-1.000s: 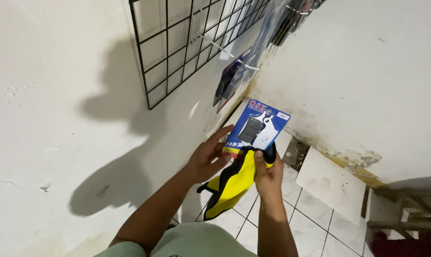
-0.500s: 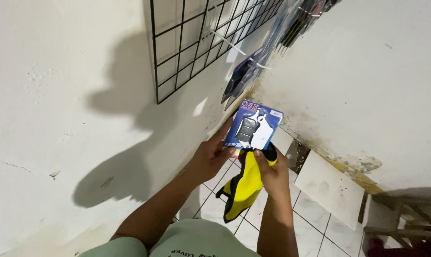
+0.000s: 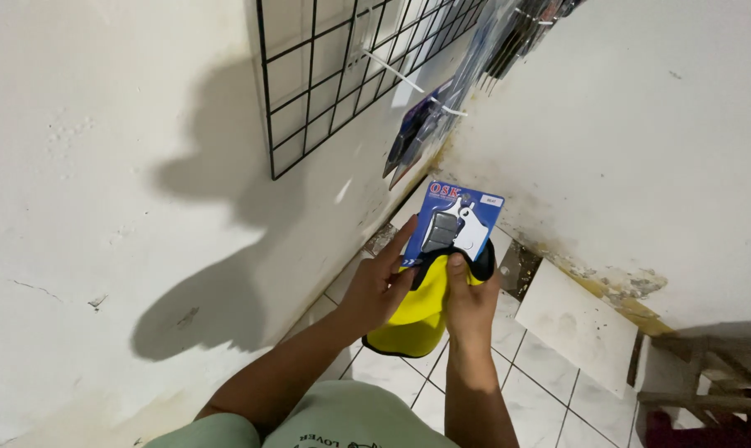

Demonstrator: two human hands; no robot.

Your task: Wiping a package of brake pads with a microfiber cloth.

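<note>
Blue card packet (image 3: 456,222) sticks up above both hands' grip — left hand (image 3: 377,286), right hand (image 3: 468,297).

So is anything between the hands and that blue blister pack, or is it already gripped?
Nothing visible stands between them. The left hand and right hand both grip the blue blister pack at its lower edge, with a yellow cloth bunched under it.
</note>
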